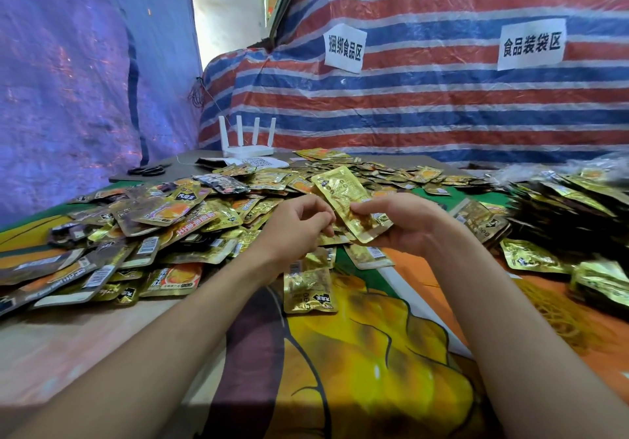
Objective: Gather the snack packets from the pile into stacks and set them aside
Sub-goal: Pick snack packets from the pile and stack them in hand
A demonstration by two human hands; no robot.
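1. Head view: your right hand (405, 224) holds the gold packets (345, 197) in front of the white router (246, 142), thumb on top and fingers curled beneath.
2. Your left hand (299, 226) has its fingers curled at their lower edge. Whether they pinch is unclear.
3. The pile (163, 214) covers the desk (68, 353) in front of the router.

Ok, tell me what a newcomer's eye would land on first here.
First comes the sprawling pile of snack packets, spread across the left and middle of the view. At the centre, the right hand grips gold packets, with the left hand at their edge. Behind, a red, white and blue striped tarp bears two paper signs.
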